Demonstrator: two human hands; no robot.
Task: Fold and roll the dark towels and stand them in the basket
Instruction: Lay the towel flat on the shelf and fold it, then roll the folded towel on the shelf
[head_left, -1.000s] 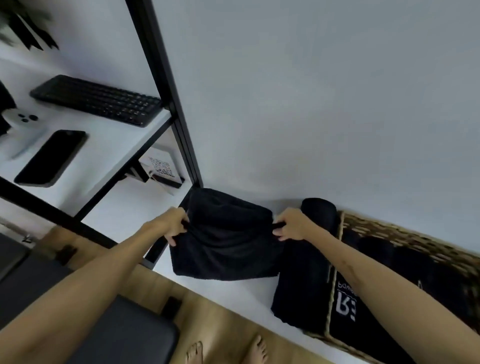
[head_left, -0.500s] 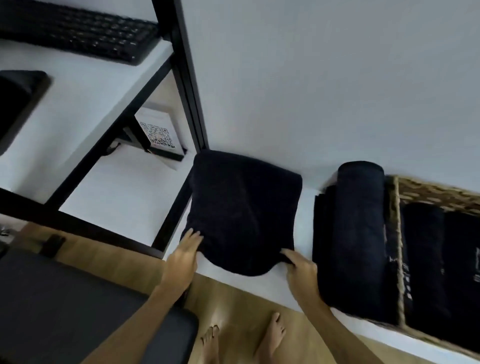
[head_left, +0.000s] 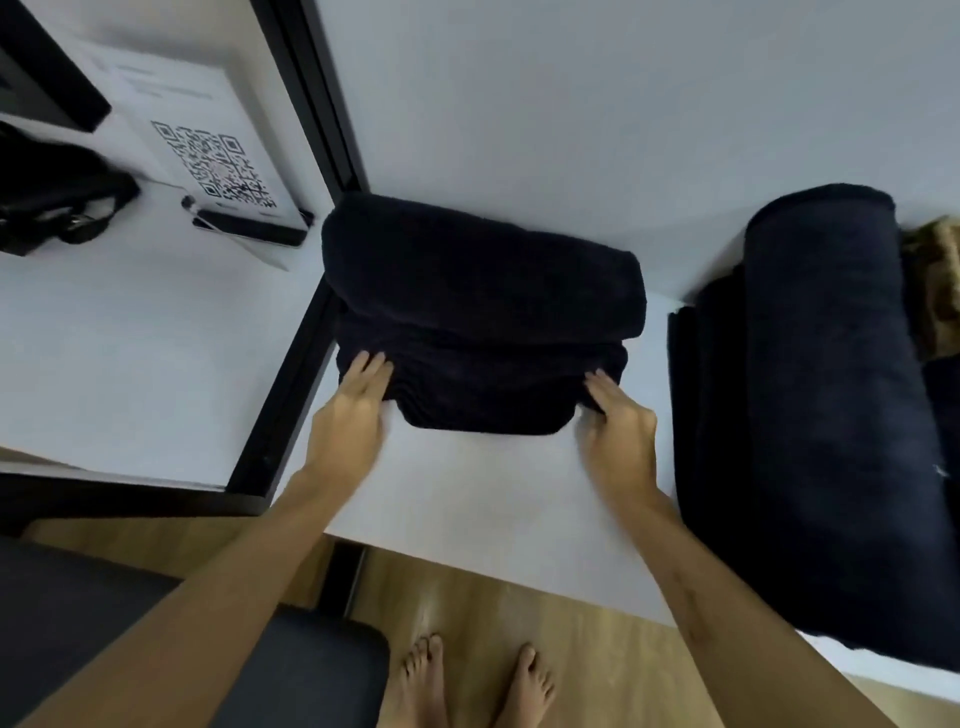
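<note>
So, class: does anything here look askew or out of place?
Little stands out. The towel lies folded on the shelf, both hands at its near corners. Its left edge overhangs the black frame slightly.

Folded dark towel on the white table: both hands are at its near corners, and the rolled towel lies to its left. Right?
Not quite. The head view shows the rolled towel to the right of the folded dark towel; left hand and right hand are at its near corners.

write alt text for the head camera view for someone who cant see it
Both hands, left hand and right hand, rest on the near corners of a folded dark towel on a white table. A rolled dark towel lies to the right, a QR code sign to the left.
</note>
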